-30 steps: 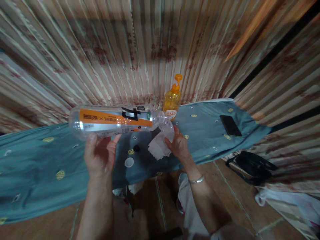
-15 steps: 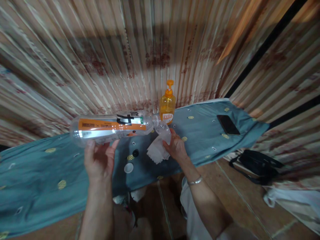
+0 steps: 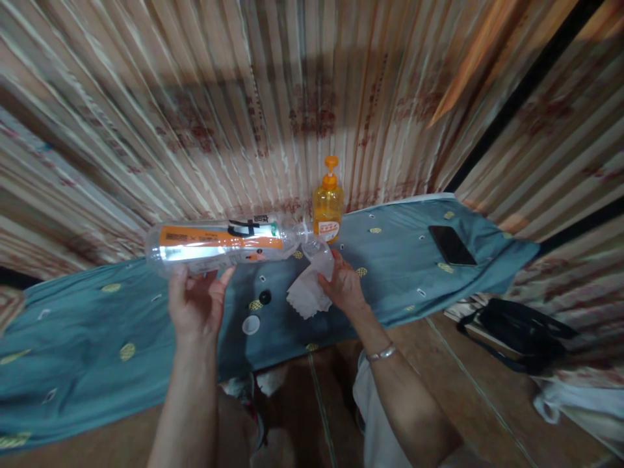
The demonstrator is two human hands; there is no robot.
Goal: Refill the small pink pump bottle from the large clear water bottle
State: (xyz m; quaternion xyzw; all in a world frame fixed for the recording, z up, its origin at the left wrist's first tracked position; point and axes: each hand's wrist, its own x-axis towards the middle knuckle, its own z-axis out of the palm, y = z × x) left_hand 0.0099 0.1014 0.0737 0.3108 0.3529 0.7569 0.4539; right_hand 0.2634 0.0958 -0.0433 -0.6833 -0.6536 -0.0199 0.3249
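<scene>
My left hand (image 3: 196, 304) grips a clear plastic bottle with an orange label (image 3: 221, 244), held on its side above the table with its neck pointing right. My right hand (image 3: 344, 287) is closed on a white tissue (image 3: 307, 292), pressed against the bottle's open mouth. A white cap (image 3: 251, 324) and a small black cap (image 3: 264, 298) lie on the cloth just below the bottle.
A teal cloth with yellow spots (image 3: 97, 325) covers the table. An orange pump bottle (image 3: 327, 205) stands at the back against the striped curtain (image 3: 244, 97). A black phone (image 3: 452, 244) lies at the right end. A black bag (image 3: 517, 328) sits on the floor to the right.
The bottle has stayed on its side and rolled a little in my left hand. My right hand keeps the tissue at the mouth. The view has shifted slightly.
</scene>
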